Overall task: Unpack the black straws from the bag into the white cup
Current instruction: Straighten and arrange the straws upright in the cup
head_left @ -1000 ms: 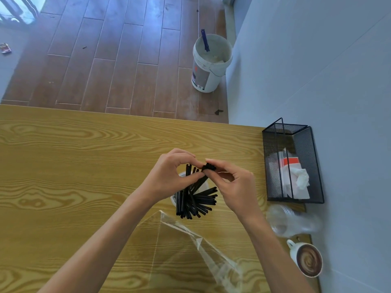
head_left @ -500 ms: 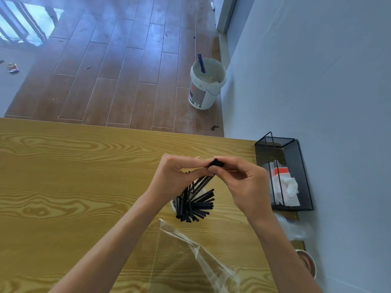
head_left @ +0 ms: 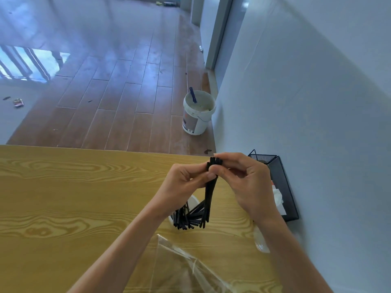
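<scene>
Both hands hold a small bunch of black straws [head_left: 209, 195] by its top end, above the white cup [head_left: 193, 203]. My left hand [head_left: 182, 187] pinches the bunch from the left, and my right hand [head_left: 245, 182] pinches it from the right with thumb and fingers. The straws hang down toward the cup, where several more black straws [head_left: 186, 218] lean and fan out toward me. Most of the cup is hidden behind my left wrist and the straws. The clear plastic bag [head_left: 182, 269] lies on the wooden table [head_left: 74, 197] in front of the cup.
A black mesh organizer [head_left: 281, 182] with white tissue and a red-topped item stands against the wall at the right. A clear plastic cup [head_left: 261, 243] lies beside my right forearm. On the floor beyond the table stands a white bucket [head_left: 197, 112].
Both hands have lifted the pinched bunch of straws higher, so it now hangs nearly upright over the cup. The view has tilted up and shows more floor.
</scene>
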